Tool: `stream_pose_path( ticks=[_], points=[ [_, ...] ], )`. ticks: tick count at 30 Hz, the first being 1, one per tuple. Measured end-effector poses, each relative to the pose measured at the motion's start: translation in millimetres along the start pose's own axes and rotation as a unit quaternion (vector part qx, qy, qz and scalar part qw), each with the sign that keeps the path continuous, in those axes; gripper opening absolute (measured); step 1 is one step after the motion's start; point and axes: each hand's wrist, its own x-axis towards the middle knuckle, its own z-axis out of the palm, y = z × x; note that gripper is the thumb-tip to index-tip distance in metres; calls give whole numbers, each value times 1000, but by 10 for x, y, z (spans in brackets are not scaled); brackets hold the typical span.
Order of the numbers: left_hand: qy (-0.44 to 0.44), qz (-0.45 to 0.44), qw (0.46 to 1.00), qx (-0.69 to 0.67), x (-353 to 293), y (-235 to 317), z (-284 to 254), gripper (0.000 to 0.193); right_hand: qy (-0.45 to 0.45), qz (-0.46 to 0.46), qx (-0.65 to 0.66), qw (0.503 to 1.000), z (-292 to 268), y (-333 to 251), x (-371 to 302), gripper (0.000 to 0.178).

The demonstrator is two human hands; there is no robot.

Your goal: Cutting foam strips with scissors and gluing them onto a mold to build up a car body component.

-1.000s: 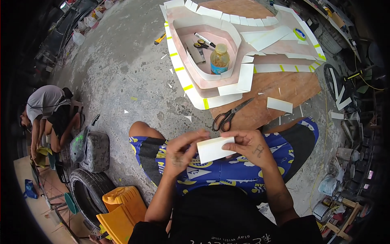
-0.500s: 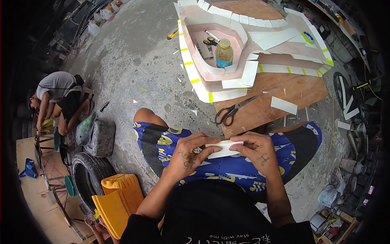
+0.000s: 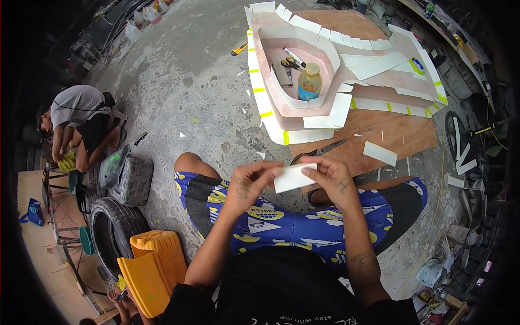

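Note:
A small white card piece (image 3: 294, 180) is held in front of me above my lap. My left hand (image 3: 248, 187) pinches its upper left corner between thumb and fingers. Its right end is gripped by my right hand (image 3: 335, 181), with the thumb on the near face and the fingers behind. Just beyond my hands lie black-handled scissors (image 3: 326, 148), their handles partly hidden by my right hand. Farther off is a pinkish hollow mould (image 3: 281, 103), edged with white card strips fixed by yellow tape. A loose white card rectangle (image 3: 380, 153) rests on the brown board (image 3: 401, 130).
Inside the mould stand a jar (image 3: 310, 84), small scissors (image 3: 290, 63) and a marker (image 3: 294, 56). A yellow cutter (image 3: 239, 50) lies beside it on the floor. To my left are a cut orange jerrycan (image 3: 157, 265), a tyre (image 3: 116, 230) and a crouching person (image 3: 78, 116).
Both hands have lifted away from my lap toward the scissors, taking the card with them. The card now tilts up and shows more of its face; my left fingers have shifted to its corner.

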Motion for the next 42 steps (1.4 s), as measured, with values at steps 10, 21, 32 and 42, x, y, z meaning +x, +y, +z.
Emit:
stream_pose_path(
  ticks=[10,21,32,42],
  points=[
    [-41,73,981,-178,700,-772,-139,25,77,44,112,990,192,301,559,46],
    [80,180,970,-141,1337,-1133,-30,19,186,61,351,916,344,558,841,41],
    [108,164,960,-198,1417,-1168,100,16,182,26,385,904,288,660,883,27],
    [125,187,961,-161,1462,-1164,133,17,192,13,375,907,307,660,930,23]
  ],
)
